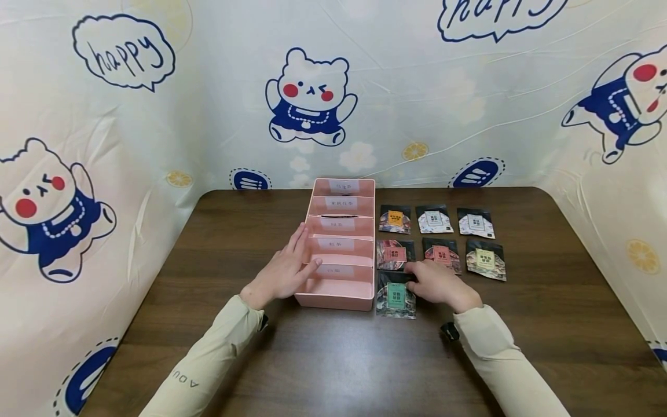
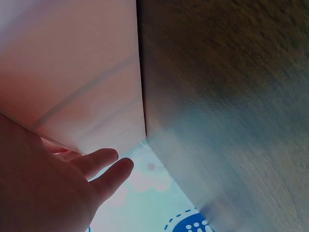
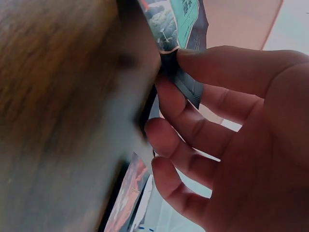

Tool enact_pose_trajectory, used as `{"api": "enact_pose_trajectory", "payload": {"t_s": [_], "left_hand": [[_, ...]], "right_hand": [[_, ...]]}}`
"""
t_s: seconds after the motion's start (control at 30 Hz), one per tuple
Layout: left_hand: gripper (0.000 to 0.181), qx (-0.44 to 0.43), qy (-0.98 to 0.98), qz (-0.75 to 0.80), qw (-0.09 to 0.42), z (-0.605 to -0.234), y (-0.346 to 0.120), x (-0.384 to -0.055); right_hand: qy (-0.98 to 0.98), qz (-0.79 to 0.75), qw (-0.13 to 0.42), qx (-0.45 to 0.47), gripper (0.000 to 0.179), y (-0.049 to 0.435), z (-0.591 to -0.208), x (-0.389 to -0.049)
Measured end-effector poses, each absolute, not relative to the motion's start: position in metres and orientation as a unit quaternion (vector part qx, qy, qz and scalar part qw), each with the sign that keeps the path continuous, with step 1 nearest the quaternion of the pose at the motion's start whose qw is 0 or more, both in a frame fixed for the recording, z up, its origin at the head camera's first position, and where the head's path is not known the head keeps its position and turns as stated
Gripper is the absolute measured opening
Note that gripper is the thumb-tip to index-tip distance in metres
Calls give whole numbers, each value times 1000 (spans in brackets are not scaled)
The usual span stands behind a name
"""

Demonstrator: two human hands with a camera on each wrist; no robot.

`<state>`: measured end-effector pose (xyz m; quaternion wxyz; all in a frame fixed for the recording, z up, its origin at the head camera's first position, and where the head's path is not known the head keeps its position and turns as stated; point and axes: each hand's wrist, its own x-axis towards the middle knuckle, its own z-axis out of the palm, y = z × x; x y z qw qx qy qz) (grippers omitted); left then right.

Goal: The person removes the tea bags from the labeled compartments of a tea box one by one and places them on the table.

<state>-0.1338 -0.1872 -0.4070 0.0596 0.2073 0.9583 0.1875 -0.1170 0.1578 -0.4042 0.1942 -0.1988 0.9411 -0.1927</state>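
A pink box with five labelled compartments stands lengthwise on a brown wooden table. The left hand rests on the left rim of the box, thumb over the front compartment. Seven packets lie to the right of the box: two rows of three, plus one green-labelled packet at the front. The right hand touches this packet's upper right edge. A printed curtain hangs behind the table.

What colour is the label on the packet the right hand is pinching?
The label is green, clearest in the head view.
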Motion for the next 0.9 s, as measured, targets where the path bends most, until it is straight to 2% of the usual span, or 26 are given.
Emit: {"api": "enact_pose_trajectory", "payload": {"t_s": [0.9], "left_hand": [[81, 210, 959, 182, 55, -409, -189, -134]], "right_hand": [[964, -122, 136, -193, 25, 157, -410, -116]]}}
